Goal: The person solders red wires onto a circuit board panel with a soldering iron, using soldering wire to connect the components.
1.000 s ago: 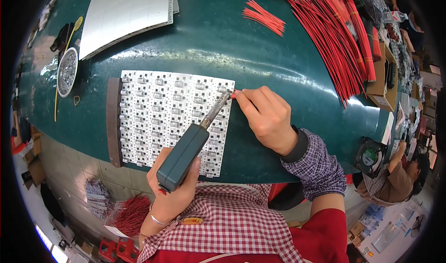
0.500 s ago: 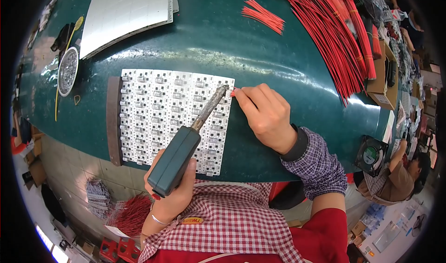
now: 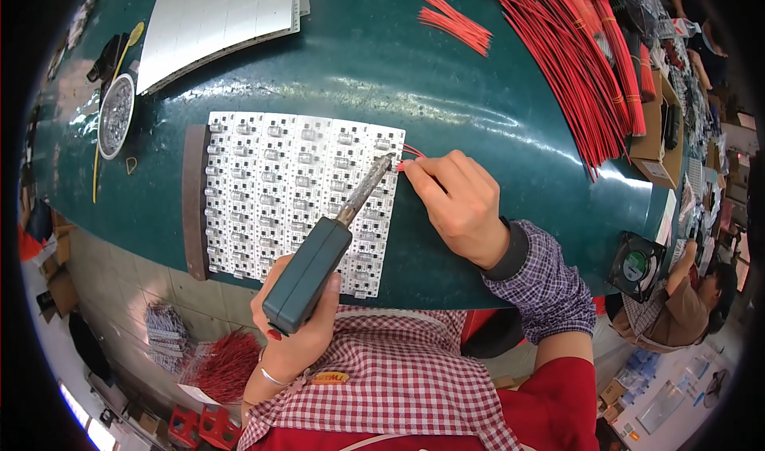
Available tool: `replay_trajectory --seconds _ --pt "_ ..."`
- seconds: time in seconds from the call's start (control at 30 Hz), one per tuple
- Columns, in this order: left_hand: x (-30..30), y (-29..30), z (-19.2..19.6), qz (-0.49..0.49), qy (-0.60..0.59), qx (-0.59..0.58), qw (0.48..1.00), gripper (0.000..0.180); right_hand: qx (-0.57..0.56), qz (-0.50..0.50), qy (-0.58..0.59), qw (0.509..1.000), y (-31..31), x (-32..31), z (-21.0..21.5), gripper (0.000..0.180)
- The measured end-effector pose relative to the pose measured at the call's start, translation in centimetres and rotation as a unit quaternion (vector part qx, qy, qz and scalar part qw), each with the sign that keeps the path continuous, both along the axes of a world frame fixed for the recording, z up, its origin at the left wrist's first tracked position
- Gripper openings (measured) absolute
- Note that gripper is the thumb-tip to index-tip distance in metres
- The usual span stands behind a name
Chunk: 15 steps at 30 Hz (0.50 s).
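My left hand (image 3: 299, 349) is closed around the dark green handle of a soldering iron (image 3: 309, 272). The iron's worn metal barrel slants up to the right, its tip at the right edge of a white circuit board panel (image 3: 279, 204) set with rows of small cylindrical parts and black chips. Just beside that tip, my right hand (image 3: 462, 204) pinches short red wires (image 3: 401, 166) against the board edge; how many is hidden by the fingers. A thin red wire (image 3: 413, 149) curves out from the edge just above my fingertips.
A brown strip (image 3: 195, 204) borders the panel's left side. Farther off lie stacked white panels (image 3: 219, 25), a bowl of grey bits (image 3: 117, 116), a small red wire pile (image 3: 456, 25) and long red wire bundles (image 3: 558, 76). A black fan (image 3: 637, 266) stands right; a co-worker (image 3: 677, 307) sits beyond.
The iron's tip and my right fingers have shifted slightly down along the board's right edge. A red wire now shows at the edge above my fingers.
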State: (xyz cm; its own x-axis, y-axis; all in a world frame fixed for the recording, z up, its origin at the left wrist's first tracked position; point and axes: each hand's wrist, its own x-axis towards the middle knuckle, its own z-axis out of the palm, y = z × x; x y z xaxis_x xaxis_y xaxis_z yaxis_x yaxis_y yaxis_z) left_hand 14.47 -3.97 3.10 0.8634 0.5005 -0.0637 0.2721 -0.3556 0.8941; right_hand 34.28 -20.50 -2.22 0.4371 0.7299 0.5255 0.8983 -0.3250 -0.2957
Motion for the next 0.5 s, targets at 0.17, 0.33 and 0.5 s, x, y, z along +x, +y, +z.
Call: replay_trajectory --seconds 0.17,0.33,0.5 --pt "0.07 0.06 0.33 -0.007 0.019 0.006 1.0 0.019 -0.004 0.009 0.008 1.0 -0.06 -0.12 0.2 0.025" --pt "-0.46 0.16 -0.21 -0.021 0.005 0.028 0.999 0.018 -0.004 0.012 0.012 1.0 -0.02 -0.26 0.26 0.024" --pt "-0.49 0.02 -0.21 -0.019 0.015 0.017 1.0 0.016 -0.003 0.014 0.019 1.0 -0.09 -0.21 0.22 0.024"
